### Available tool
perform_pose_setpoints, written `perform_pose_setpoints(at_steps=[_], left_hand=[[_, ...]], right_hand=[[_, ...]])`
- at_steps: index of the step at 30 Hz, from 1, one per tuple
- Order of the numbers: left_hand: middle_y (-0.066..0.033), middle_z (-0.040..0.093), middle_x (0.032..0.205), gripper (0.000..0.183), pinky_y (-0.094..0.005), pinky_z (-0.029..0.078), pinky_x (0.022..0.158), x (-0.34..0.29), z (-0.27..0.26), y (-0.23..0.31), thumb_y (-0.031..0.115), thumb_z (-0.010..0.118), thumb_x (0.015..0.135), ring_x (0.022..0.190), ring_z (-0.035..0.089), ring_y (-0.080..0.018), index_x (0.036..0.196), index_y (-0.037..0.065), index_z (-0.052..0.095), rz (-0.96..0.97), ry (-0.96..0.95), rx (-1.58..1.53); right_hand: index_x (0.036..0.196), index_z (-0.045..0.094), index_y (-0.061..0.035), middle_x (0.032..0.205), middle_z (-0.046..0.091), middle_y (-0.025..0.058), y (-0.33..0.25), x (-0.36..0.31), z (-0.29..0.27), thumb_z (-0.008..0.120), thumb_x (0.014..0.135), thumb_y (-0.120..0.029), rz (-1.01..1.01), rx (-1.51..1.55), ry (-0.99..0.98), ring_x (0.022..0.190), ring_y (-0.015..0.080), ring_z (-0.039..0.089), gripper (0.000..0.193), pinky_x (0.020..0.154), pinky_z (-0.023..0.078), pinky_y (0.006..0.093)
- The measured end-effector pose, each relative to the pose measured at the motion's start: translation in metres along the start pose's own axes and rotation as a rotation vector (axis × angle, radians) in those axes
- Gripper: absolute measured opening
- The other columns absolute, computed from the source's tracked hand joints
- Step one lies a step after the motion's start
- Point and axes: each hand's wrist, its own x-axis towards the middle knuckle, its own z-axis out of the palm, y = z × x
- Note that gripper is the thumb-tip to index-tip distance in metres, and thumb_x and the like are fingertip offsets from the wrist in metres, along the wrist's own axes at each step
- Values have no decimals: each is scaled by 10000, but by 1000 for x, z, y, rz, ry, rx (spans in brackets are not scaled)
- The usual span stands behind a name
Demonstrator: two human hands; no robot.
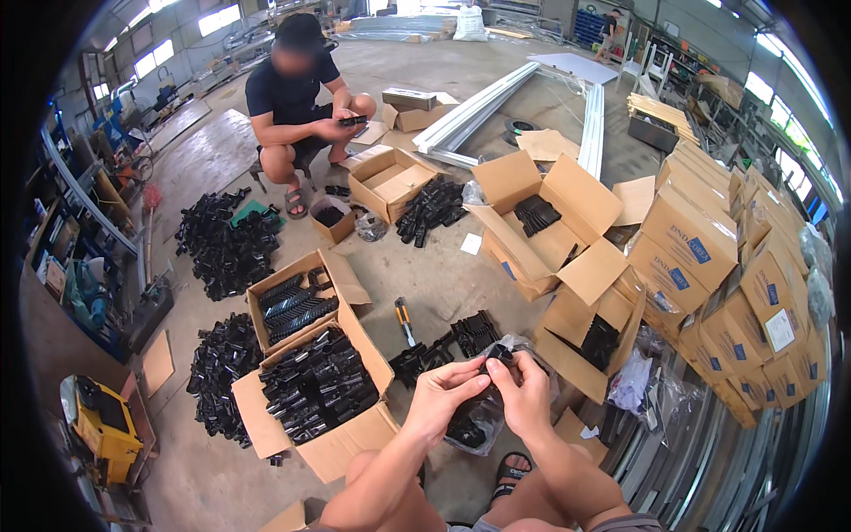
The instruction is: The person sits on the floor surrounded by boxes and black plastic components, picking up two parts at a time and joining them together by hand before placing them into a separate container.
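Observation:
Between my left hand (450,390) and my right hand (525,395) is a small black part (498,353), pinched by the fingertips of both; its exact kind is hard to make out. Under my hands sits a clear plastic bag (479,443) with black pieces inside. Just beyond lie rows of black parts (475,333) and a looser group of black fittings (417,362). An orange-handled tool (404,319) rests on the floor behind them. To the left, an open carton (350,443) holds stacked black parts (317,390).
Heaps of black parts (226,244) lie on the left floor. Another person (297,97) crouches beyond, holding a black part. Open cartons (576,199) and stacked closed boxes (683,239) stand at right, with long metal profiles (709,470) below. A white frame (479,115) lies farther back.

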Motion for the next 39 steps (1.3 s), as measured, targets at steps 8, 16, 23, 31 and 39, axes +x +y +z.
perform_pose_setpoints(at_steps=[8, 16, 23, 31, 39], left_hand=[[-106, 692, 1120, 440, -244, 519, 865, -8, 10, -9, -35, 735, 833, 961, 639, -96, 1258, -9, 623, 193, 63, 82], [-118, 724, 1010, 391, -240, 541, 801, -9, 18, -13, -39, 749, 808, 857, 667, -97, 1189, 0, 669, 70, 123, -17], [-140, 726, 997, 378, -245, 545, 781, -11, 21, -7, -51, 752, 796, 846, 683, -117, 1164, -12, 677, 41, 128, -68], [-93, 728, 987, 368, -250, 536, 753, -9, 23, -13, -49, 722, 817, 838, 672, -111, 1177, 16, 679, -15, 133, -30], [-99, 726, 1010, 373, -252, 540, 760, -10, 23, -14, -55, 711, 825, 841, 677, -115, 1187, 26, 675, -35, 106, -61]], right_hand=[[808, 607, -14, 602, 440, -51, -1, 3, 6, 719, 886, -295, 17, 201, 43, 579, 29, 366, 312, 495, 295, 230], [814, 559, -30, 625, 402, -73, 8, -6, -9, 716, 896, -312, 33, 257, 11, 597, 14, 336, 333, 504, 272, 213], [826, 582, -23, 626, 423, -78, 2, -11, -16, 717, 896, -300, 82, 265, 28, 600, 12, 334, 316, 505, 270, 212], [784, 581, -11, 587, 413, -56, 5, -10, -24, 738, 870, -337, 92, 121, 22, 579, 20, 339, 372, 484, 268, 232], [795, 593, -8, 582, 409, -62, 6, -10, -23, 735, 874, -337, 79, 168, 38, 564, 24, 338, 367, 482, 279, 233]])
